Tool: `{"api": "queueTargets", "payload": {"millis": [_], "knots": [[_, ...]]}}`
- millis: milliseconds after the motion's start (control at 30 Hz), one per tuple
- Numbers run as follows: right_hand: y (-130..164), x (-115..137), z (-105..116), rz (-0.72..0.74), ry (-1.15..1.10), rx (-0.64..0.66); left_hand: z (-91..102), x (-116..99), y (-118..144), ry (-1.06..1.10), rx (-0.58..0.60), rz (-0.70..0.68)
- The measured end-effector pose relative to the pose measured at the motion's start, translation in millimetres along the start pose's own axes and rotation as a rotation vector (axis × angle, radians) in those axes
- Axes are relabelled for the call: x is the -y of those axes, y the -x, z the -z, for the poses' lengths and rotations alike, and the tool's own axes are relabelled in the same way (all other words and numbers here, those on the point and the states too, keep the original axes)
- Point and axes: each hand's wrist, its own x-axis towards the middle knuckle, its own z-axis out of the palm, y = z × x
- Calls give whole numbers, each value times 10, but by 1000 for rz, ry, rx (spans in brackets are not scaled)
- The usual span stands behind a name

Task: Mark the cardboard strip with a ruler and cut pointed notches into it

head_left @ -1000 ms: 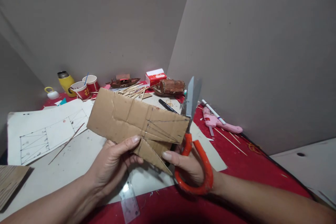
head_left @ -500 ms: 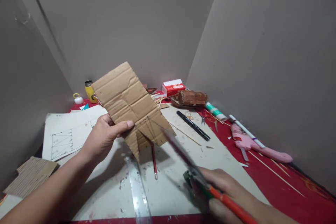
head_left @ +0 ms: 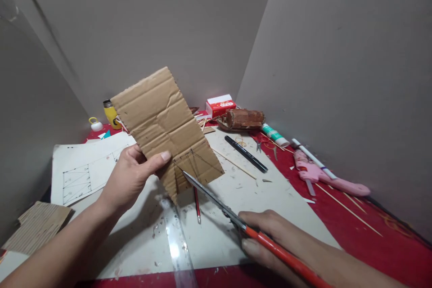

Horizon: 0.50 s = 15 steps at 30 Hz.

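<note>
"What's changed?"
"The card (head_left: pixel 158 117) tilts more steeply, and the right hand (head_left: pixel 276 233) sits back from it."
"The scissors (head_left: pixel 258 237)?"
"No longer upright: they slant up-left, tips near the card's drawn lines (head_left: pixel 194 162)."

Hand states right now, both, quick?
Left hand: closed, holding the cardboard piece, thumb on its near face.
Right hand: closed around the handles of the scissors.

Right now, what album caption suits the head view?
Left hand holding cardboard, right hand pointing red-handled scissors at its drawn lines.
</note>
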Motion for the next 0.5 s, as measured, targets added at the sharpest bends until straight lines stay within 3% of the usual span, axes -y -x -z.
{"api": "queueTargets", "payload": {"millis": [167,500], "knots": [[16,-22,-15,14,-25,-25,-26,-16,37,-1,-47,7],[59,-46,-16,-133,125,57,-34,-32,65,-74,-79,-3]]}}
